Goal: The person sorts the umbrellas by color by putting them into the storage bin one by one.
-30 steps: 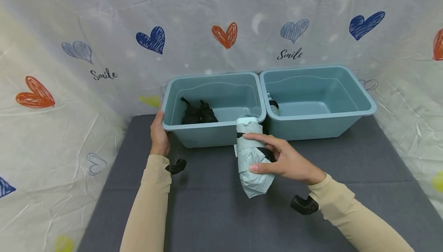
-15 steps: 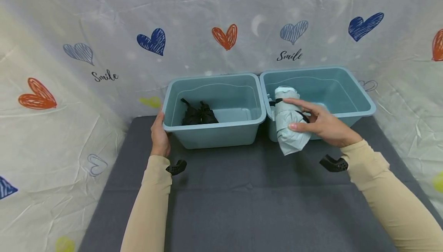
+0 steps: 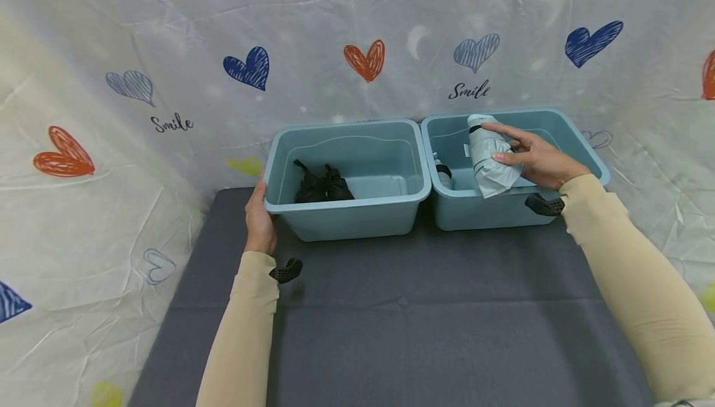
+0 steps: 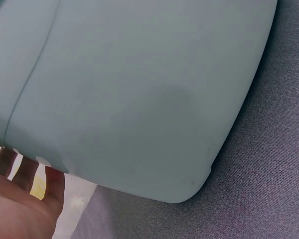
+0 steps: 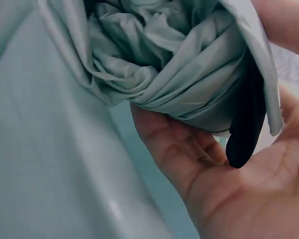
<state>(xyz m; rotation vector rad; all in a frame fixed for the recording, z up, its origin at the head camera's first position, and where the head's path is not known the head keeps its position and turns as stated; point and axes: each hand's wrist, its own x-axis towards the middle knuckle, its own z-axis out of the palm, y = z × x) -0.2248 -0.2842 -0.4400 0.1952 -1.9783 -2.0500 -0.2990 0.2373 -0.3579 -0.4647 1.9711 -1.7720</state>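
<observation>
A folded pale-blue umbrella (image 3: 491, 159) with black bands is gripped in my right hand (image 3: 542, 160). It tilts over the front rim of the right bin (image 3: 497, 211), its upper end above the bin's inside. In the right wrist view the umbrella's gathered fabric (image 5: 164, 64) lies between thumb and fingers, and a black strap (image 5: 246, 124) hangs from it. My left hand (image 3: 259, 221) rests against the left end of the left bin (image 3: 352, 222), its fingers (image 4: 55, 186) reaching to the bin's edge. Two black folded umbrellas (image 3: 324, 188) lie in the left bin.
Another pale bundle with a black band (image 3: 444, 174) lies at the left end of the right bin. Both bins stand side by side on a dark grey cloth (image 3: 391, 326). Behind them hangs a white curtain (image 3: 313, 16) printed with hearts.
My right hand has carried the pale-blue umbrella from in front of the left bin, rightward and away from me, to over the right bin. The left hand has stayed at the left bin.
</observation>
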